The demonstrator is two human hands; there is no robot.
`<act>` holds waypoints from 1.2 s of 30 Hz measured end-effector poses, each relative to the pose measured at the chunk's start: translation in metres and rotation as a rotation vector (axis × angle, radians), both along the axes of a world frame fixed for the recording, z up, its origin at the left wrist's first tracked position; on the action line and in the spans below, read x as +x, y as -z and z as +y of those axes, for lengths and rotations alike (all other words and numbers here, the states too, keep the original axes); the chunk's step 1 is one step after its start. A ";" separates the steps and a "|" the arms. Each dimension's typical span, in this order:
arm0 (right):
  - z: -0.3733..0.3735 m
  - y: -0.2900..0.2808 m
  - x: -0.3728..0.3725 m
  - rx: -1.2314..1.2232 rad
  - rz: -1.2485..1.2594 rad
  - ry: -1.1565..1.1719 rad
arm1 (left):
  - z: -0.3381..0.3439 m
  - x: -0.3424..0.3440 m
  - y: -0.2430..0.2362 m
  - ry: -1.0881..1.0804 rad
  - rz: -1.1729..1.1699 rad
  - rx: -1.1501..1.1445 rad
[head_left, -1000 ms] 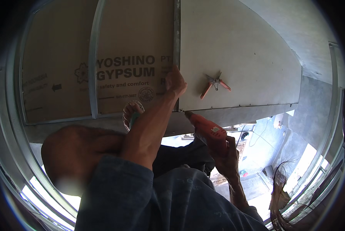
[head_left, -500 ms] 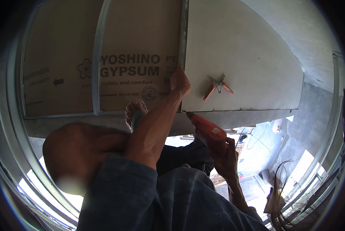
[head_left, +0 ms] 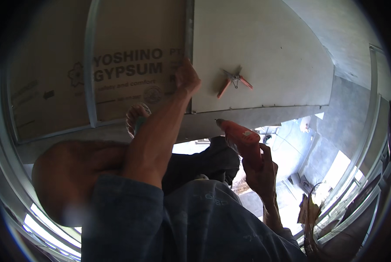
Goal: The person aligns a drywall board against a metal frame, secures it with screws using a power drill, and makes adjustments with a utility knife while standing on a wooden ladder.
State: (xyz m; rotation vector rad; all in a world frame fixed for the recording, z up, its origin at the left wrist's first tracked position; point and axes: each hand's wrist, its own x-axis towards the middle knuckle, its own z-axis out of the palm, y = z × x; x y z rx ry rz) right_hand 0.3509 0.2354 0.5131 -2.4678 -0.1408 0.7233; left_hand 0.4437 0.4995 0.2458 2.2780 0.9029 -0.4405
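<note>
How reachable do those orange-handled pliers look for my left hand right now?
Likely yes: your left hand is at the metal strip, just left of the pliers, with nothing visible standing on the pale board between them.

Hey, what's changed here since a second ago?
The right hand has drawn the red drill back and rightward, its tip leaving the near end of the metal strip. Nothing was let go. The left hand stays at the strip, and the red-handled tool still lies open on the white panel.

Drill (head_left: 243, 136) plastic-looking; upright strip (head_left: 189, 26) metal; brown panel (head_left: 134, 26) papery, matt; pale panel (head_left: 269, 56) smooth, matt; shirt (head_left: 204, 231) cloth.
</note>
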 end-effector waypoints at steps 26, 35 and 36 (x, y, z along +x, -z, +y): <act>-0.061 -0.022 0.017 -0.359 -0.141 0.247 | -0.002 0.004 -0.019 0.049 0.032 0.047; -0.101 -0.010 0.002 -0.254 0.128 0.469 | -0.001 0.003 -0.023 0.039 0.024 0.001; -0.101 -0.008 -0.001 -0.202 0.147 0.495 | -0.001 0.003 -0.023 0.031 0.032 -0.002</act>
